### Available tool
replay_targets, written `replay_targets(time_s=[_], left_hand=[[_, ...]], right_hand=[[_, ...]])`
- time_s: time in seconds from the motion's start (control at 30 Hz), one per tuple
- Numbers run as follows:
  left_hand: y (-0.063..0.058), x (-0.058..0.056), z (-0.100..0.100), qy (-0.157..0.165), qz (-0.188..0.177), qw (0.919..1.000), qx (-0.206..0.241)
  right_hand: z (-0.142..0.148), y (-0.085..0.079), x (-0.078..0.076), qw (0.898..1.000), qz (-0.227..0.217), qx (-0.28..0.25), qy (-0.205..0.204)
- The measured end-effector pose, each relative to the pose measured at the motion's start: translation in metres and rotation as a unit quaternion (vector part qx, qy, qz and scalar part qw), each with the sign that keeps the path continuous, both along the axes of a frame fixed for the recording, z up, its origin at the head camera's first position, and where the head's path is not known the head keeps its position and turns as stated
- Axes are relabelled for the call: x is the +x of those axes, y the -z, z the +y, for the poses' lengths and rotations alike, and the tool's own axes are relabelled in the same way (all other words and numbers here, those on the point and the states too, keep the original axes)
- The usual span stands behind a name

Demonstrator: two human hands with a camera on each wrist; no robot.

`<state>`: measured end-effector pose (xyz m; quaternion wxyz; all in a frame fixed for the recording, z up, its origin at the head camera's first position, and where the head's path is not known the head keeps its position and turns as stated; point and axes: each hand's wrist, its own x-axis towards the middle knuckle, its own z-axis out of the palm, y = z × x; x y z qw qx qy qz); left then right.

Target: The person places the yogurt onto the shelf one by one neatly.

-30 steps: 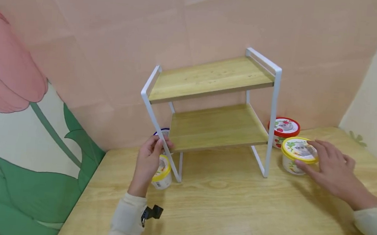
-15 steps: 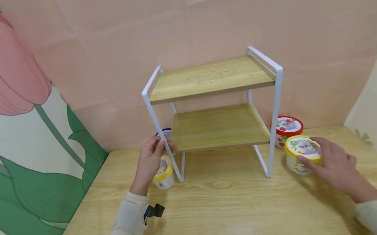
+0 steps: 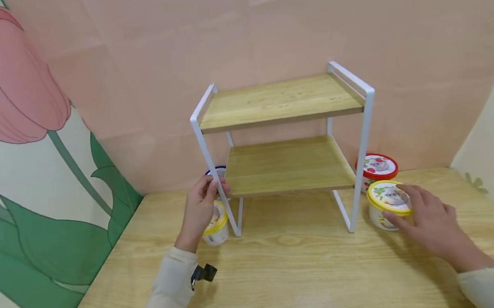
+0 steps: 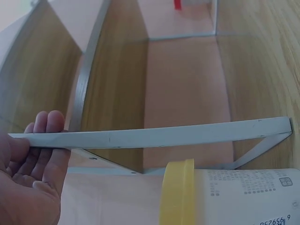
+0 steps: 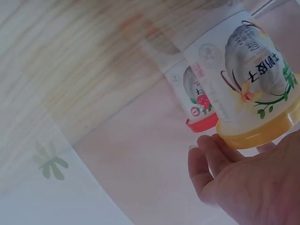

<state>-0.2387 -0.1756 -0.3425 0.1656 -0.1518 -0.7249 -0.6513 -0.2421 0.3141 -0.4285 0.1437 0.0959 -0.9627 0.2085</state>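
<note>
A two-tier rack (image 3: 289, 164) with wood-look boards and white metal legs stands on the table. My left hand (image 3: 199, 208) pinches its front left leg (image 4: 178, 135) near the lower board, thumb on one side and fingers behind. At the right of the rack, my right hand (image 3: 433, 226) grips a yellow-lidded tub (image 3: 382, 217) by its lid, with thumb and fingers around the edge. In the right wrist view, the printed side of this yellow-lidded tub (image 5: 253, 75) shows above the fingers. Another yellow-lidded tub (image 3: 217, 233) stands below the left hand, beside the rack's leg.
A red-lidded tub (image 3: 377, 167) stands behind the held one, partly hidden by the rack's right leg. Behind the left hand, a blue-lidded tub (image 3: 219, 171) is mostly covered. A pink wall covering (image 3: 171, 70) rises at the table's back edge.
My right hand has shifted slightly left with the yellow-lidded tub, nearer the rack's right leg. The left hand keeps its hold on the rack; the view has turned a little.
</note>
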Motion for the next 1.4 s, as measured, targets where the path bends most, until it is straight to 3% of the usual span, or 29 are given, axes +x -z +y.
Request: replay_targets(time_s=[0.57, 0.93, 1.1, 1.23, 1.4], left_hand=[[-0.004, -0.002, 0.005, -0.01, -0.009, 0.9998, -0.014], [-0.004, 0.003, 0.006, -0.027, -0.023, 0.999, -0.028], [-0.006, 0.004, 0.002, -0.018, -0.036, 0.9985, -0.037], [-0.006, 0.003, 0.003, -0.019, -0.026, 0.999, -0.03], [0.001, 0.0, 0.004, -0.031, 0.014, 0.9988, -0.035]], right_hand=[[0.003, -0.004, 0.014, 1.0, 0.009, -0.017, 0.008], [0.007, -0.002, 0.038, 1.0, 0.013, -0.005, 0.003], [0.008, 0.001, 0.044, 1.0, 0.021, -0.006, 0.0], [0.008, -0.001, 0.043, 1.0, 0.019, -0.013, -0.002], [0.008, -0.002, 0.044, 1.0, 0.017, -0.021, -0.006]])
